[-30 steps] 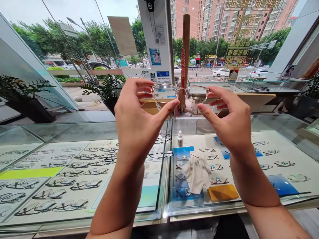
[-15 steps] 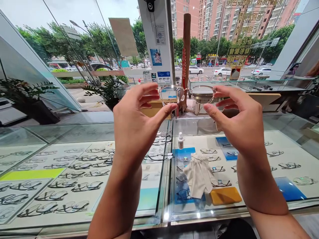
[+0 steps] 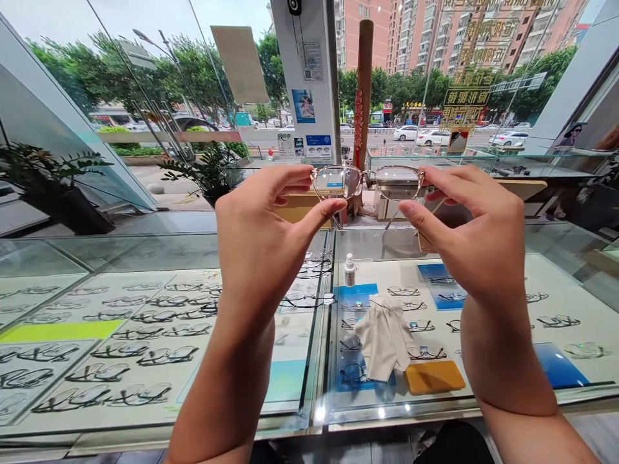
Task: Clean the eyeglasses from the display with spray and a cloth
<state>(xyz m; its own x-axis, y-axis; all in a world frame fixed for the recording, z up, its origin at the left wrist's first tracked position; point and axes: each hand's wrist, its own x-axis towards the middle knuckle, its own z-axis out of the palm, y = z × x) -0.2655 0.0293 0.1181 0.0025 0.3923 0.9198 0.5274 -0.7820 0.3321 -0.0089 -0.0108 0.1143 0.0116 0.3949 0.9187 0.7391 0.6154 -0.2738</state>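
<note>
A pair of thin-framed eyeglasses [image 3: 366, 173] is held up at eye level, its clear lenses facing me. My left hand [image 3: 264, 225] pinches the left side of the frame between thumb and fingers. On the opposite side, my right hand [image 3: 469, 225] grips the right end the same way. Below them, on the glass counter, lie a crumpled beige cleaning cloth [image 3: 385, 338] and a mustard-yellow glasses case [image 3: 435, 376]. Behind the cloth stands a small white spray bottle [image 3: 349, 270] with its cap on top.
Glass display counters [image 3: 322, 386] stretch across the front, with rows of eyeglasses [image 3: 167, 355] inside. Potted plants [image 3: 213, 171] stand beyond at the left. A wooden post [image 3: 365, 90] rises behind the counter, near a white pillar [image 3: 285, 58] and large windows onto a street.
The eyeglasses have shifted slightly right in view, still in both hands. My right hand has moved a little outward to the right. The counter items have barely shifted with the view.
</note>
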